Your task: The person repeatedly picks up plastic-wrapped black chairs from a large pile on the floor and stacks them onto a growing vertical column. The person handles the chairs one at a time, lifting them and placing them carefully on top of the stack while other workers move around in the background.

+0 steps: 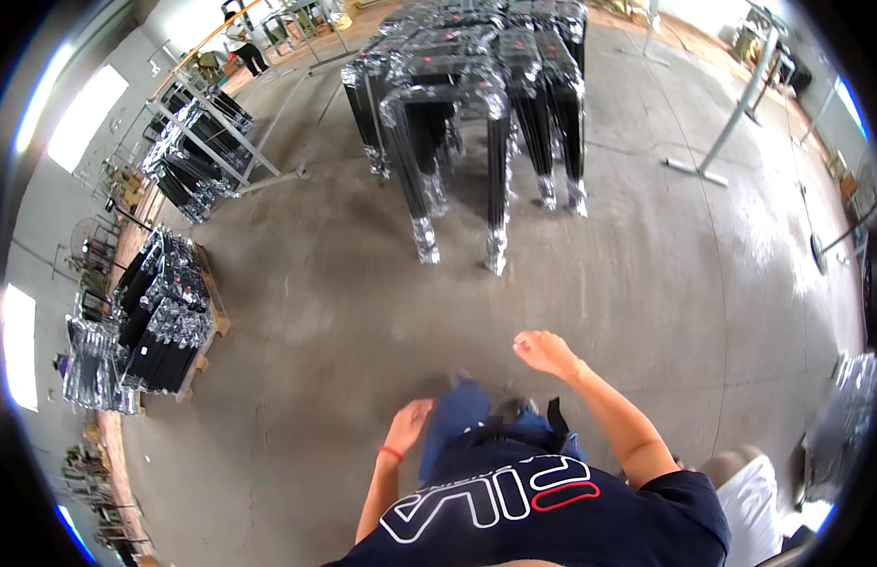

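My right hand [544,352] is out in front of my body over the bare floor, its fingers curled in and nothing visible in them. My left hand [408,424], with a red band on the wrist, hangs beside my blue-trousered leg. Its fingers look loosely extended and hold nothing that I can see. Neither hand touches anything. Ahead stands a group of black-legged frames [445,99], their tops and feet wrapped in shiny clear film. The frames are packed close together, well beyond my hands.
A wooden pallet [212,298] on the left carries more wrapped black pieces. Behind it, further wrapped frames [197,142] stand by a metal rack. A grey metal stand [731,113] is at the right. Close by my right side is another person's white-clothed part [755,506].
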`<state>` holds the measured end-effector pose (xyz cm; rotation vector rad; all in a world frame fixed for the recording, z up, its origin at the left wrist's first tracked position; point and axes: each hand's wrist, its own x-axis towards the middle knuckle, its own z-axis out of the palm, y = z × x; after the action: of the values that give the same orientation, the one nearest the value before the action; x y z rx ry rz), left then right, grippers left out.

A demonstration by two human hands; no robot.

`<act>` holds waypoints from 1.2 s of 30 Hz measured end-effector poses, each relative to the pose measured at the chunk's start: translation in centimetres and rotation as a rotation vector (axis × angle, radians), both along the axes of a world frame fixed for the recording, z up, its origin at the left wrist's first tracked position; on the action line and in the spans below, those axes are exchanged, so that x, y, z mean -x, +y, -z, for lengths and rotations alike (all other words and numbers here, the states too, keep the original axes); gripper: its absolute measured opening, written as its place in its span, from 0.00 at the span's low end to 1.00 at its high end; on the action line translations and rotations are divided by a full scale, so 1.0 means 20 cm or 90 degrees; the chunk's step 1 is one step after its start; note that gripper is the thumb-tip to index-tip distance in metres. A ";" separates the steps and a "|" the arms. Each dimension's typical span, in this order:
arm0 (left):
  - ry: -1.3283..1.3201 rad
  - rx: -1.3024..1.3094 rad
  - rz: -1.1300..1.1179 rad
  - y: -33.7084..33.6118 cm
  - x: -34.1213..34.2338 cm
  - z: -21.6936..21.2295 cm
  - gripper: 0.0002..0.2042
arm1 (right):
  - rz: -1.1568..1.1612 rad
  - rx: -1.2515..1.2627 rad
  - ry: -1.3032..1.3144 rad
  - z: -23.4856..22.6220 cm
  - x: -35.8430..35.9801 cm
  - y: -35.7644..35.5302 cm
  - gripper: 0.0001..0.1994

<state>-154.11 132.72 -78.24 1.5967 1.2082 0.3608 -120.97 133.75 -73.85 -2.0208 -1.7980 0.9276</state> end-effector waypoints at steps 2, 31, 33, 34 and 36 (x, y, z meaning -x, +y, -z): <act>-0.048 -0.035 -0.040 0.12 0.18 0.09 0.11 | -0.054 0.008 0.021 -0.05 0.08 0.31 0.13; -0.181 -0.146 -0.038 5.16 0.80 -0.08 0.21 | 0.167 -0.413 0.256 0.01 0.79 5.15 0.28; -0.147 -0.087 -0.151 5.27 1.08 -0.02 0.21 | 0.176 -0.405 0.188 0.03 0.73 5.53 0.29; -0.099 -0.061 -0.194 5.32 1.18 0.00 0.21 | 0.177 -0.427 0.128 0.06 0.68 5.73 0.30; -0.055 0.118 -0.347 5.41 1.30 0.01 0.22 | 0.210 -0.420 0.034 -0.02 0.65 6.04 0.31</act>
<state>-180.04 240.98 -78.36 1.0652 1.5520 0.6358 -134.01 254.61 -73.42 -1.7486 -1.4189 0.2370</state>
